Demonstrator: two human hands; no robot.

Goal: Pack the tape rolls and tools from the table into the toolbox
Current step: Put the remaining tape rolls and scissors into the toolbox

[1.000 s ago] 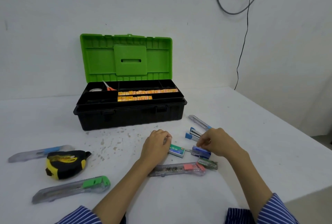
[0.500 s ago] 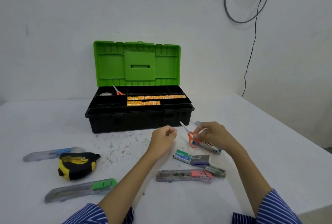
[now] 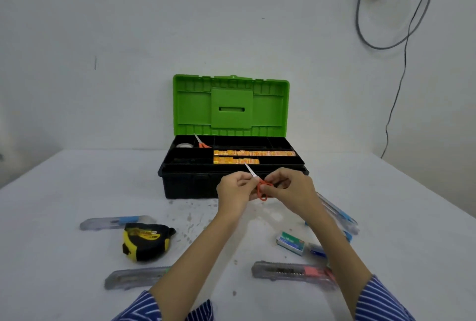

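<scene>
left hand (image 3: 235,190) pinches scissors (image 3: 260,185) | right hand (image 3: 288,188) grips scissors' orange handles | held in front of open toolbox (image 3: 231,166) | cutters, tape measure (image 3: 145,241) on table (image 3: 64,192)

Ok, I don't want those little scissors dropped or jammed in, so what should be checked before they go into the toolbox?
1. Grip on the orange-handled scissors: ok, the left hand and the right hand both hold them.
2. Toolbox lid open: ok, it stands upright.
3. Path clear: ok, the scissors are just in front of the box.
4. Free compartment: ok, the back middle one looks empty.
5. Blades closed: ok, they look shut.
6. Room beside the second scissors: cannot tell.
</scene>
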